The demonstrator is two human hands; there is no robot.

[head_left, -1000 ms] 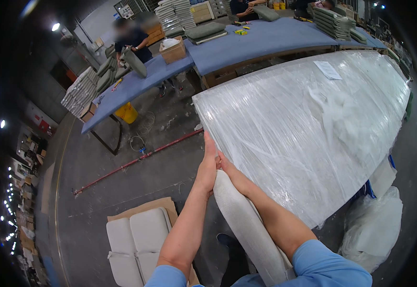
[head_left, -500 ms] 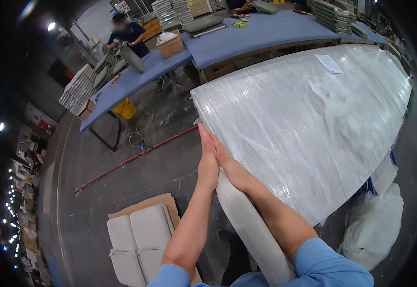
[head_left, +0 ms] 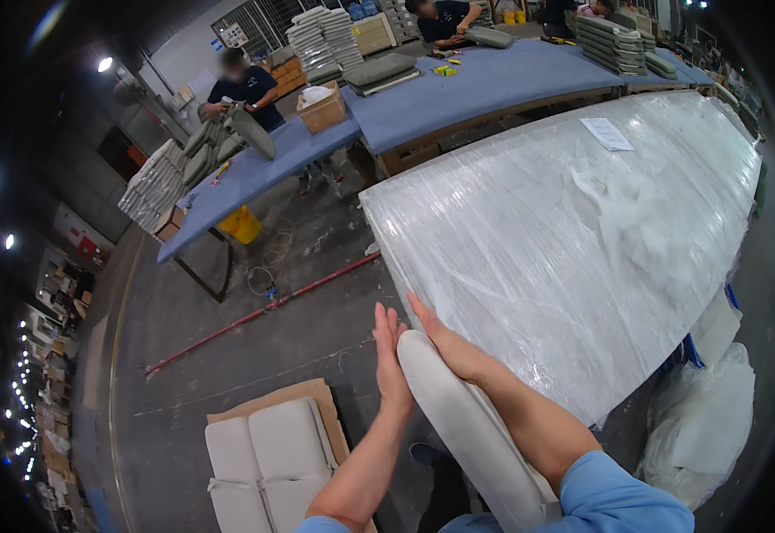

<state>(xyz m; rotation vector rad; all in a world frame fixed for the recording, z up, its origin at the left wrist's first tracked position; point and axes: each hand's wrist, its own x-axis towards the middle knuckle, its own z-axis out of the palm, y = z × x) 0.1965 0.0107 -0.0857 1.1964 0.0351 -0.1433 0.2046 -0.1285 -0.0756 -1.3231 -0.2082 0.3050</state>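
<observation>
A long pale grey cushion (head_left: 454, 417) stands on its narrow edge in front of my body, its rounded far end pointing away from me. My left hand (head_left: 391, 364) lies along the left side of that end, fingers stretched out and palm turned inward. On the other side, my right hand (head_left: 448, 342) rests flat against the cushion, with its fingers extended past the tip. Neither hand wraps its fingers round it. My right forearm runs along the cushion's right side.
Light grey cushions (head_left: 272, 444) lie on brown cardboard (head_left: 325, 395) on the floor. A large plastic-wrapped stack (head_left: 512, 249) is at right, a plastic bag (head_left: 703, 426) beside it. Beyond, people work at blue tables (head_left: 485, 89) with green cushions (head_left: 614, 44). A red pipe (head_left: 254, 315) crosses the floor.
My hands have drawn back toward me and parted. Their fingers pressed together beyond the cushion's end before; now they lie on either side of it. The view has tilted slightly upward.
</observation>
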